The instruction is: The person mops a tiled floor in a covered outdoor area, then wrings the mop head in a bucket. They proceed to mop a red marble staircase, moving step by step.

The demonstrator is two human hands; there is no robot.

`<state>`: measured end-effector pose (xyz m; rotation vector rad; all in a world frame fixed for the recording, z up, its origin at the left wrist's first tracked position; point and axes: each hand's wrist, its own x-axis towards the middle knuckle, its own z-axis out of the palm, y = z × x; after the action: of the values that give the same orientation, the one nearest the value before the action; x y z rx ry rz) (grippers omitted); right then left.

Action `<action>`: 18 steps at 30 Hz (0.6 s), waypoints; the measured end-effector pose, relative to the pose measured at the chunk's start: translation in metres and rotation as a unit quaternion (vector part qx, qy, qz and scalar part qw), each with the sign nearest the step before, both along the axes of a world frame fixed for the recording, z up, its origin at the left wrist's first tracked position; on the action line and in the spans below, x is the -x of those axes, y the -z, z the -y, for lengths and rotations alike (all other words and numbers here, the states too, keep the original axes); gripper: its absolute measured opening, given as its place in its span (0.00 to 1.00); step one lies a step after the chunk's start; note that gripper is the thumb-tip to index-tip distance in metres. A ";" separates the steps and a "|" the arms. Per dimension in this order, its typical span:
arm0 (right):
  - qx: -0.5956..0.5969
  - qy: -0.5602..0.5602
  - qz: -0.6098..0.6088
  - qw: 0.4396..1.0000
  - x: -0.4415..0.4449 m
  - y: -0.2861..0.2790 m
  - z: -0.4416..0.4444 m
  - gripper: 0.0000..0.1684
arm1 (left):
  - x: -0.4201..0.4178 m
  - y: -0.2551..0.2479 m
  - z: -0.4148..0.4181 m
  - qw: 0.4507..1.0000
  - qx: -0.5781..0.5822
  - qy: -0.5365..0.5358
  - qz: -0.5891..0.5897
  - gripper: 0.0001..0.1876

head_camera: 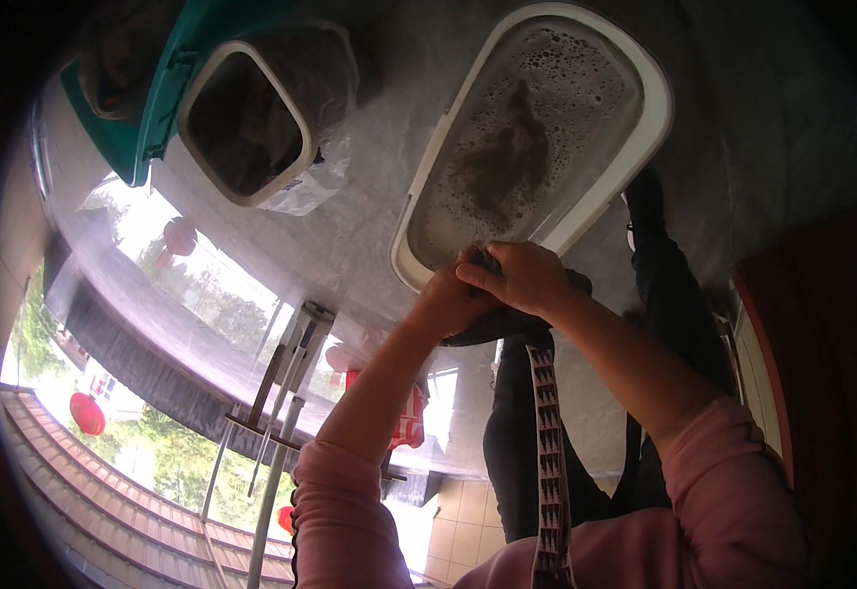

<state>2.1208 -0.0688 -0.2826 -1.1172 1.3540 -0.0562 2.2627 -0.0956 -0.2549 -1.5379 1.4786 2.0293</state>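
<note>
Both of my hands come together at the near end of a white-rimmed plastic tub (653, 110), which holds cloudy, foamy water (509, 147). My left hand (447, 298) is curled from the left. My right hand (527, 276) wraps over it from the right. A small dark, wet-looking item (486, 259), perhaps cloth, shows between the fingers; most of it is hidden. Just behind the hands hangs a dark bag-like thing (505, 327), below a patterned strap (548, 442) that runs down my front.
A bin (303, 121) with a plastic liner stands left of the tub. Beside it is a green plastic container (160, 96). A mop head (314, 324) and several poles (274, 486) stand at left. My dark-trousered leg (667, 287) is at right, near a dark red furniture piece (818, 331).
</note>
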 end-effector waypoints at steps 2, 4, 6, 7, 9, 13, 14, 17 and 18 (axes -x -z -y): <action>-0.016 -0.003 -0.005 1.000 -0.002 0.003 -0.002 0.37 | 0.004 -0.003 -0.001 0.995 0.008 0.084 0.044 0.26; -0.048 0.001 0.007 0.999 -0.001 0.005 -0.003 0.35 | 0.011 -0.011 0.002 0.971 -0.021 0.207 0.121 0.26; -0.043 0.045 0.001 0.998 -0.002 0.007 -0.006 0.31 | 0.012 -0.015 0.000 0.977 0.015 0.175 0.121 0.27; -0.040 0.068 -0.002 0.997 -0.003 0.007 -0.007 0.29 | 0.012 -0.016 -0.001 0.979 0.033 0.160 0.121 0.28; -0.024 0.072 0.003 0.997 -0.005 0.010 -0.008 0.26 | 0.011 -0.016 -0.003 0.974 0.050 0.186 0.119 0.29; -0.031 0.063 0.004 0.998 -0.008 0.013 -0.005 0.22 | 0.010 -0.013 -0.005 0.969 0.062 0.201 0.129 0.28; -0.026 0.059 -0.001 0.998 -0.011 0.014 -0.005 0.22 | 0.008 -0.013 -0.005 0.969 0.055 0.201 0.135 0.28; -0.012 0.048 -0.018 0.999 -0.016 0.018 -0.010 0.22 | 0.006 -0.012 -0.006 0.970 0.042 0.193 0.143 0.27; -0.006 0.044 -0.019 0.999 -0.018 0.019 -0.010 0.22 | 0.004 -0.012 -0.006 0.971 0.043 0.185 0.142 0.27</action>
<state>2.1385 -0.0591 -0.3015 -1.0527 1.4363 -0.0905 2.2586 -0.0892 -0.2431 -1.3853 1.6081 1.4881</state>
